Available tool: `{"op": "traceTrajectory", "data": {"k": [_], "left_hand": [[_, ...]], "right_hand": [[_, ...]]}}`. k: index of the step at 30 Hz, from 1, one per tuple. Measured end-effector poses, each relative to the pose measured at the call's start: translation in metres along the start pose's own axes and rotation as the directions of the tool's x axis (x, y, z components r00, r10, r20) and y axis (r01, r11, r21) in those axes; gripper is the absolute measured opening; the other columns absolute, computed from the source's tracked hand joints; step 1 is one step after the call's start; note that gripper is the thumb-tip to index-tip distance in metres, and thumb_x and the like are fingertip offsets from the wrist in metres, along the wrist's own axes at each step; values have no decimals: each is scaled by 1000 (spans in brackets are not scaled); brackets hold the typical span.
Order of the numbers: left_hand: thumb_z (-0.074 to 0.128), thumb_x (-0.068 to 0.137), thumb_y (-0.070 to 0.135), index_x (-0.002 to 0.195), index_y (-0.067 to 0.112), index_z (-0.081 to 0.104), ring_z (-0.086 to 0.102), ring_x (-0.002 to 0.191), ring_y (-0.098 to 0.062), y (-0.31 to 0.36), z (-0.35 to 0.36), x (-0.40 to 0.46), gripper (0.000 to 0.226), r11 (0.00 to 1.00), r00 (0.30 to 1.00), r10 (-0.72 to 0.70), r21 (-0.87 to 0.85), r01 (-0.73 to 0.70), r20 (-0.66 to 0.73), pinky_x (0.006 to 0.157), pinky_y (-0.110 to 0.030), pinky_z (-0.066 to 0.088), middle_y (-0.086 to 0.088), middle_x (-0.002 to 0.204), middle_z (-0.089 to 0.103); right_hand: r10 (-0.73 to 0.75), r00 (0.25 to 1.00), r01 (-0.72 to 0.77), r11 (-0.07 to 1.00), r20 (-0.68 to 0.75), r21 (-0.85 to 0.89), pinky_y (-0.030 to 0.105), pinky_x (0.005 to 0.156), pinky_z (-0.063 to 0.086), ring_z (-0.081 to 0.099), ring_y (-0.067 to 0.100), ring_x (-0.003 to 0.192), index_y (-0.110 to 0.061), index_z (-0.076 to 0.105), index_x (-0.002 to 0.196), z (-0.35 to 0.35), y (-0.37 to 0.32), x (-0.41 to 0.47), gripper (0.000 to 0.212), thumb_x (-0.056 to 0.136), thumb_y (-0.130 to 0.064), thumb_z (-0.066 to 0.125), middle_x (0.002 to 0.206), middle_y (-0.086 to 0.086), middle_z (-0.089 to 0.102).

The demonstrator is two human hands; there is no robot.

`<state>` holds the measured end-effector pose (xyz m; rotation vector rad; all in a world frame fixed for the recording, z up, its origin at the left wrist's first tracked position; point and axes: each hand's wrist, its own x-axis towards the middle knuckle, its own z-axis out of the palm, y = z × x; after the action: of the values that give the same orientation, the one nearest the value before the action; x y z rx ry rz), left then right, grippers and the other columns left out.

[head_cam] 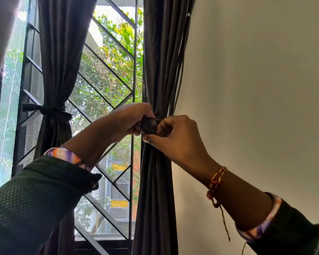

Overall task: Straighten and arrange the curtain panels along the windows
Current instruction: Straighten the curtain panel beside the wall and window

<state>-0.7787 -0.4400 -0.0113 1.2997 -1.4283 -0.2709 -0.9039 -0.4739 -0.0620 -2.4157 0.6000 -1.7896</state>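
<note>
A dark brown curtain panel (162, 52) hangs gathered at the window's right edge, against the wall. At its waist sits a dark fabric tie (149, 124), bunched into a knot. My left hand (130, 119) grips the knot from the left, fingers curled round it. From the right, my right hand (175, 138) pinches the same tie, its thumb pressing under the knot. A second dark curtain panel (61, 52) hangs left of the window, cinched by its own tie (52, 109).
The window (107, 76) has a black metal grille of diagonal bars, with trees outside. A plain cream wall (256, 89) fills the right side. Another curtain edge (0, 34) shows at the far left.
</note>
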Motion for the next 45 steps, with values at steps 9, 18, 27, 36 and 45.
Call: {"op": "traceTrajectory", "data": {"k": [9,18,27,36,45], "left_hand": [[43,77,10,59,14,45,31,46,-15,8,3,0,19,995,993,-80,-60,85,84,39,-13,28,-6,59,46],[53,86,2,71,0,63,41,36,-6,-4,-6,-10,18,948,987,137,-279,-155,-82,40,-14,35,4,41,48],[50,91,3,72,8,62,43,36,-2,-45,12,-1,23,862,950,-18,-486,-143,-312,39,-12,39,10,39,47],[55,85,39,100,7,64,66,92,-20,-97,88,-34,36,921,991,99,-369,-126,-91,83,-31,52,-10,99,69],[41,85,60,93,15,62,62,77,-8,-181,109,-80,50,988,979,-73,-149,45,-191,70,-24,48,2,83,67]], "right_hand": [[-210,965,186,970,-154,-157,41,58,49,58,31,66,-13,55,83,2,2,-5,14,80,-20,67,71,7,62],[-231,972,224,867,40,-446,36,65,42,59,32,80,-13,62,95,-22,0,1,26,96,-31,44,89,9,62],[-43,984,93,952,175,-291,24,50,30,43,14,56,-19,62,71,-26,15,1,31,95,-27,45,58,-9,42],[340,939,-339,896,49,288,25,77,49,57,5,79,-24,41,116,25,57,-50,27,93,-33,50,86,-20,50],[396,918,-394,899,30,191,39,88,50,60,18,106,-18,37,132,103,81,-138,42,97,-40,30,121,2,59]]}}
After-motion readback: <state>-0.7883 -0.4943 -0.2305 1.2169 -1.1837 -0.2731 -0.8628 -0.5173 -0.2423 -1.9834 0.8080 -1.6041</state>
